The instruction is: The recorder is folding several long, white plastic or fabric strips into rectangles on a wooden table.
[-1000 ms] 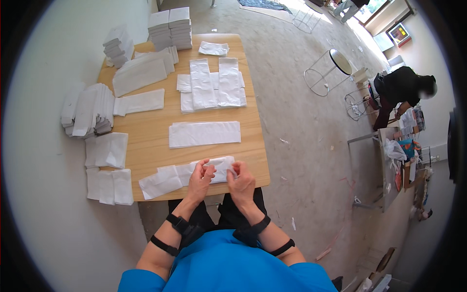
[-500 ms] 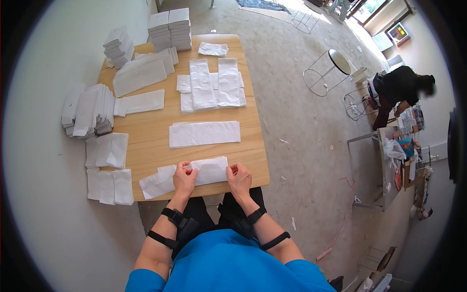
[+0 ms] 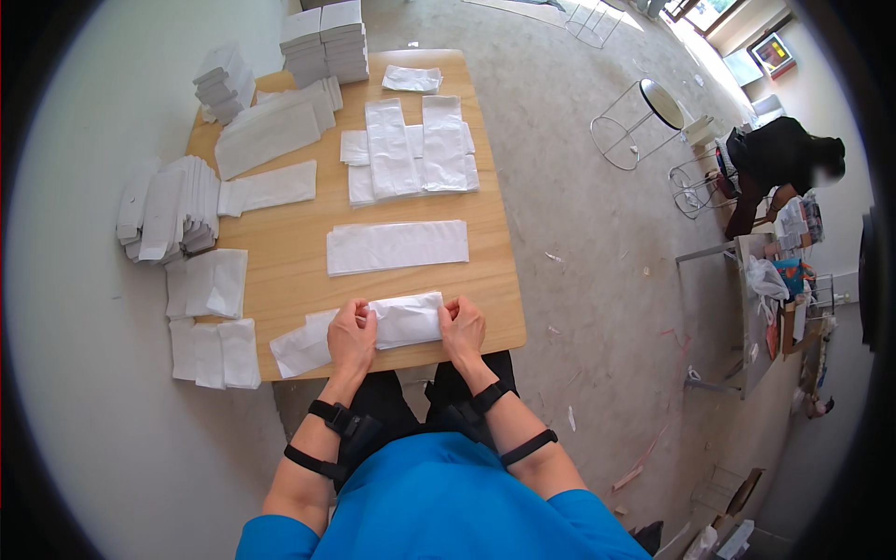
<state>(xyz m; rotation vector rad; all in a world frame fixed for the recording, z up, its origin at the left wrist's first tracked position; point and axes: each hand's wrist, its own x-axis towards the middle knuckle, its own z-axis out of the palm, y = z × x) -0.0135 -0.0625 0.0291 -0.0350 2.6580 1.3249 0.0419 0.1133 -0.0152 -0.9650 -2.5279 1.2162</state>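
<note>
At the near edge of the wooden table (image 3: pixel 425 207), a folded white sheet (image 3: pixel 405 320) lies between my hands; whether it is paper or thin plastic I cannot tell. My left hand (image 3: pixel 352 334) has its fingers closed at the sheet's left end. Fingers curled, my right hand (image 3: pixel 463 327) grips the right end. Another white sheet (image 3: pixel 303 346) lies flat and slanted just left of my left hand, partly under it. Beyond my hands, a neat white pile of sheets (image 3: pixel 397 248) rests crosswise.
More flat white pieces (image 3: pixel 397 154) lie crossed farther back. Along the left wall stand stacked white cartons (image 3: pixel 325 45) and a leaning pile of flat white boxes (image 3: pixel 175 210). A round stool (image 3: pixel 661 105) stands on the floor. At right, a person (image 3: pixel 784 163) bends over a metal table (image 3: pixel 737 308).
My fingers have closed in more on both ends of the folded sheet, and the left thumb has drawn up. The view has shifted slightly; the sheets stay in place.
</note>
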